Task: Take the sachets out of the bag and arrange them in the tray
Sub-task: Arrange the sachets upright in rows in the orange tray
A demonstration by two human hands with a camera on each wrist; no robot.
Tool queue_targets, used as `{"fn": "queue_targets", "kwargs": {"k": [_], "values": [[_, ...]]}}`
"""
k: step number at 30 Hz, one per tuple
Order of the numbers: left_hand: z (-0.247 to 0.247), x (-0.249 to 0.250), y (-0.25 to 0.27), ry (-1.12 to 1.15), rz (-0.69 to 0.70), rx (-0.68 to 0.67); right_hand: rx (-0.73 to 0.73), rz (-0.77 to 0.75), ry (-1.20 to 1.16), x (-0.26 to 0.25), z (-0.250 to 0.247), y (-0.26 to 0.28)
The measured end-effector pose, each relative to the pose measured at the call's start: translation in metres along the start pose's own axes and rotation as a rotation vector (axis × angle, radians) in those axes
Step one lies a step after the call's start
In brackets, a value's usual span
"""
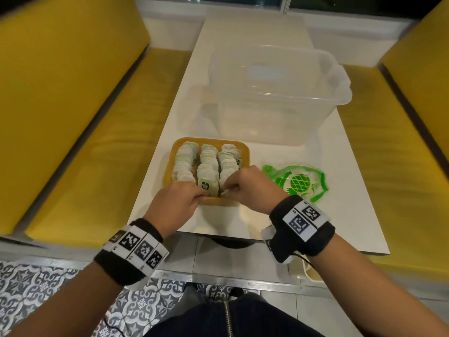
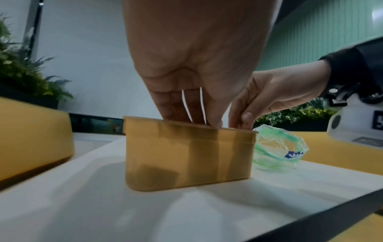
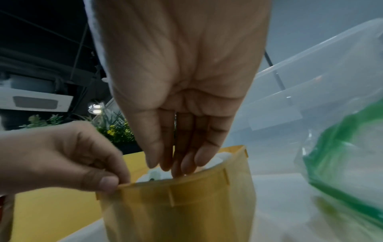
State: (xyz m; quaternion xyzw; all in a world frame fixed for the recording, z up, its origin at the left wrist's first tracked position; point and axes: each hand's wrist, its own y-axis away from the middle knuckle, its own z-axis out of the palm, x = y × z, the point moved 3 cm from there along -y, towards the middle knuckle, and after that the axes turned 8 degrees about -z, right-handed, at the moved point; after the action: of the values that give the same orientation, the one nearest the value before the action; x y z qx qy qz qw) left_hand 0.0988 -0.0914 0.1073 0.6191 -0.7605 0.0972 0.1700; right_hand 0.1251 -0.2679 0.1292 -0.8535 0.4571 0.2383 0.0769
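A yellow tray (image 1: 245,152) stands on the white table and holds three rows of pale sachets (image 1: 206,164), set on edge. My left hand (image 1: 202,197) pinches the tray's near rim; the right wrist view shows its thumb (image 3: 107,181) outside the wall (image 3: 176,212). My right hand (image 1: 228,190) reaches down into the near end of the right row, fingertips (image 3: 186,165) together on a white sachet (image 3: 157,176). The clear, green-printed bag (image 1: 298,182) lies flat to the right of the tray, with no sachets visible inside.
A large clear plastic bin (image 1: 274,93) stands behind the tray and fills the far half of the table (image 1: 340,215). Yellow bench seats run along both sides. The table's near edge lies just under my wrists.
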Motion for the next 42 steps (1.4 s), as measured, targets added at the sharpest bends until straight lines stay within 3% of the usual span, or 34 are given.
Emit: {"fn": "queue_targets", "kwargs": {"k": [9, 16, 19, 25, 34, 42], "values": [[0.0, -0.011, -0.021, 0.031, 0.028, -0.271, -0.114, 0.001, 0.024, 0.001, 0.008, -0.003], [-0.01, -0.014, -0.034, 0.125, 0.037, -0.331, -0.003, -0.026, -0.039, -0.006, 0.004, -0.01], [-0.02, -0.013, -0.039, 0.199, 0.012, -0.306, 0.044, 0.0, -0.071, -0.004, 0.004, -0.012], [-0.014, -0.003, -0.059, 0.121, 0.029, -0.165, 0.207, 0.089, -0.068, 0.003, -0.009, -0.014], [-0.003, -0.004, -0.062, 0.16, 0.002, -0.035, -0.122, 0.067, 0.208, 0.013, -0.006, -0.02], [-0.001, -0.01, -0.053, 0.105, 0.021, -0.056, -0.019, 0.089, 0.199, 0.018, -0.006, -0.028]]}}
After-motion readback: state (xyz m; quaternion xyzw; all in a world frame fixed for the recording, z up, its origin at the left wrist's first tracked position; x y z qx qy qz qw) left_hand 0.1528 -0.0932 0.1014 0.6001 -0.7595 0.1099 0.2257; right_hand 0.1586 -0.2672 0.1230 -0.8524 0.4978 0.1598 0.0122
